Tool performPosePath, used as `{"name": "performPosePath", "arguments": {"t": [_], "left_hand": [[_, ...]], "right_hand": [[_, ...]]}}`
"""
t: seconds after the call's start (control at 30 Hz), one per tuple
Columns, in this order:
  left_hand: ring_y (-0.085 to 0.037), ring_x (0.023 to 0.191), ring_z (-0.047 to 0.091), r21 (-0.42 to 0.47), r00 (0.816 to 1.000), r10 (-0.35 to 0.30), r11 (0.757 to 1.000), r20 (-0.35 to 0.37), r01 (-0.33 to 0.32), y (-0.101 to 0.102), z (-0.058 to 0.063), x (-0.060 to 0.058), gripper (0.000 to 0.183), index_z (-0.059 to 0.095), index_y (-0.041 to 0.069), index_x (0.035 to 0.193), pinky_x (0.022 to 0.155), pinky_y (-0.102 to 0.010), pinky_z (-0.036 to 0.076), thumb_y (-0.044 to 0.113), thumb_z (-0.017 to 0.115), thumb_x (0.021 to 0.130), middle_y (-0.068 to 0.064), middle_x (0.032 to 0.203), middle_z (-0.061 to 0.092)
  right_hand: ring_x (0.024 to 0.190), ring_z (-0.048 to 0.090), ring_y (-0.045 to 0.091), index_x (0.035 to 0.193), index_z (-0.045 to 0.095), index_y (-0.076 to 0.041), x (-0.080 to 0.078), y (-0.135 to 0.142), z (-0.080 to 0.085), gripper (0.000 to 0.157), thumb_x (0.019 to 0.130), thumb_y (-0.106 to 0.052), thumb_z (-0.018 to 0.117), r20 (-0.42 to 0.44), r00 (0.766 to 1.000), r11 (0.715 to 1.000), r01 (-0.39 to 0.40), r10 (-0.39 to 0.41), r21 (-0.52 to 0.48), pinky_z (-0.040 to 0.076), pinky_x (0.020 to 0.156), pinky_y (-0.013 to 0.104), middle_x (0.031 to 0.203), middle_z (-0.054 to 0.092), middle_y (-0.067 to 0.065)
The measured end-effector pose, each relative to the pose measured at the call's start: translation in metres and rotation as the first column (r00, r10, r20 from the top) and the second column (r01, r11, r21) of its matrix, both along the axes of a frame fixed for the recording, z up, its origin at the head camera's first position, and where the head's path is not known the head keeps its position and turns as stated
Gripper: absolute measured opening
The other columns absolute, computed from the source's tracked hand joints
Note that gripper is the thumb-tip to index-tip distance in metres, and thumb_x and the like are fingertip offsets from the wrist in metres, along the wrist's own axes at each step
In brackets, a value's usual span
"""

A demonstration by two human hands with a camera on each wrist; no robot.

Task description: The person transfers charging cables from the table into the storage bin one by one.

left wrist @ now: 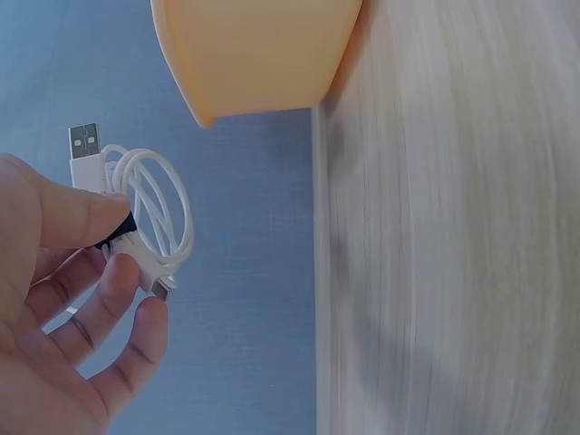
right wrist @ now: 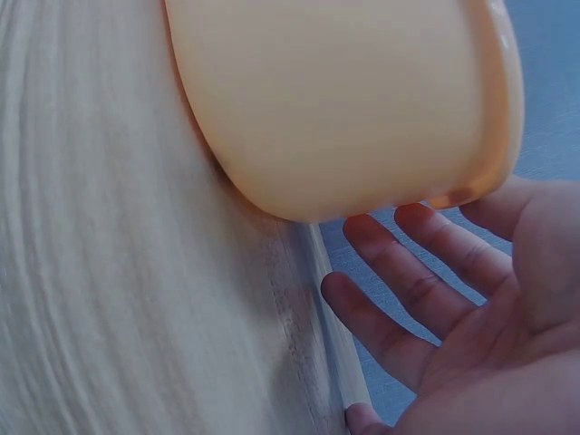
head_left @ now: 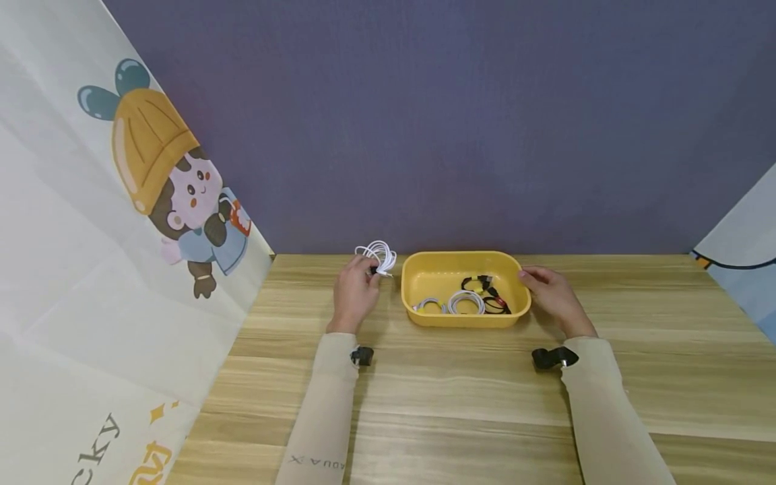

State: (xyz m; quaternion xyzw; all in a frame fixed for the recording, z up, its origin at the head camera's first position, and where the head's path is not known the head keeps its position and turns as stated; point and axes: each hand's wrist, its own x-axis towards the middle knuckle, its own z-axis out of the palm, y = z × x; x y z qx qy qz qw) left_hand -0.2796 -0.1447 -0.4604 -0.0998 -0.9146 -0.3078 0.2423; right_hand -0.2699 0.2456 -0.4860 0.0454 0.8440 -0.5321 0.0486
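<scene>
Between thumb and fingers, my left hand [head_left: 355,291] pinches a coiled white USB cable [head_left: 380,254], held left of the yellow plastic bin [head_left: 461,322]. The left wrist view shows the metal USB plug [left wrist: 84,140] sticking up and a dark tie [left wrist: 118,231] around the coil under the thumb. My right hand [head_left: 556,296] grips the bin's right end, thumb at the rim and fingertips against the outer wall in the right wrist view. Inside the bin lie a coiled white cable [head_left: 466,294], a smaller grey-white cable [head_left: 432,301] and black cables [head_left: 496,305].
The bin stands on a wood-grain table [head_left: 461,404], near its back edge. A dark blue-grey panel [head_left: 448,128] rises directly behind. At the left hangs a white sheet [head_left: 67,269] with a cartoon figure; a black cord [head_left: 739,266] runs at the right edge.
</scene>
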Motion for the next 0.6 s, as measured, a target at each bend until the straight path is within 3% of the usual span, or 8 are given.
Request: {"name": "performPosePath", "arguments": {"t": [0.6], "left_hand": [[-0.019,0.078,0.066,-0.021,1.0,-0.022,1.0,-0.005,0.022,0.0043,0.0011,0.0004,0.019,0.075,0.007,0.108,0.073,-0.037,0.054,0.004,0.073,0.089,-0.004,0.107,0.072]], "right_hand": [[0.142,0.041,0.044,0.152,0.044,0.001,-0.0014,0.0001,-0.0017,0.069,0.106,-0.051,0.047,-0.006,1.0,1.0,0.0,0.0,0.004,0.035,0.116,0.059,0.157,0.041,0.027]]}}
